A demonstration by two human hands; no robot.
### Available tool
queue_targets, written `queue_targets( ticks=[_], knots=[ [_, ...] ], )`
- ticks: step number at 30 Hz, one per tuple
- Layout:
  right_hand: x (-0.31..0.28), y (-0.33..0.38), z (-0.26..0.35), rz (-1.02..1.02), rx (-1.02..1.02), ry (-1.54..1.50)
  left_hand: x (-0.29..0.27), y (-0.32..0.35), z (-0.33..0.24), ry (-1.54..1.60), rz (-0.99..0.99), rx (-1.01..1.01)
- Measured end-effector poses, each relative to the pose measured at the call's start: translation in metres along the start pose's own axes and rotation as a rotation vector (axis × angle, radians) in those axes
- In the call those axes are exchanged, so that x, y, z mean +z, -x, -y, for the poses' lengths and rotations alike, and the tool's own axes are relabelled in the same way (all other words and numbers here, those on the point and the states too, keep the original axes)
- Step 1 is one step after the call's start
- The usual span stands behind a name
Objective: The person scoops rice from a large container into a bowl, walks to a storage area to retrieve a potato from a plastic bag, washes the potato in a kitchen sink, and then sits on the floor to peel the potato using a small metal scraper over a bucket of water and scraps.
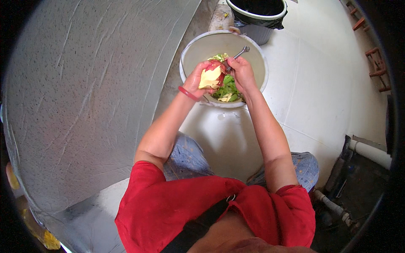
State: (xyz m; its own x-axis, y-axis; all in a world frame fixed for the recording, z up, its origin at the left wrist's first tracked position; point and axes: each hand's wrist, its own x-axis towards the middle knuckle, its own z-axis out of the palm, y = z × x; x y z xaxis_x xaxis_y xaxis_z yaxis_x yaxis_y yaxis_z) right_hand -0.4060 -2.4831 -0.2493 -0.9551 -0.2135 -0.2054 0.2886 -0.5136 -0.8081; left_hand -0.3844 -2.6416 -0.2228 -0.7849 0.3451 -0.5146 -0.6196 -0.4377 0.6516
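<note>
1. Left hand (198,78) fingers wrapped round a half-peeled red fruit (212,76), held over the basin (190,50).
2. Right hand (242,69) fingers closed on a metal peeler (236,55) (blade hidden).
3. Best to stroke shallowly, away from left fingers.

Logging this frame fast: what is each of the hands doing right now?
Left hand: closed around a partly peeled red-skinned vegetable.
Right hand: closed on a metal peeler, working at the vegetable over the basin.
</note>
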Motion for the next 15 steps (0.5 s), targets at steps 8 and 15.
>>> queue_targets(
  ticks=[8, 15],
  knots=[
    [0.002, 0.004, 0.008, 0.056, -0.029, -0.178, 0.003, 0.007, -0.011, 0.239, -0.054, 0.022],
    [0.019, 0.012, -0.005, 0.186, -0.147, 0.063, -0.007, -0.004, -0.004, 0.071, 0.101, 0.202]
  ],
)
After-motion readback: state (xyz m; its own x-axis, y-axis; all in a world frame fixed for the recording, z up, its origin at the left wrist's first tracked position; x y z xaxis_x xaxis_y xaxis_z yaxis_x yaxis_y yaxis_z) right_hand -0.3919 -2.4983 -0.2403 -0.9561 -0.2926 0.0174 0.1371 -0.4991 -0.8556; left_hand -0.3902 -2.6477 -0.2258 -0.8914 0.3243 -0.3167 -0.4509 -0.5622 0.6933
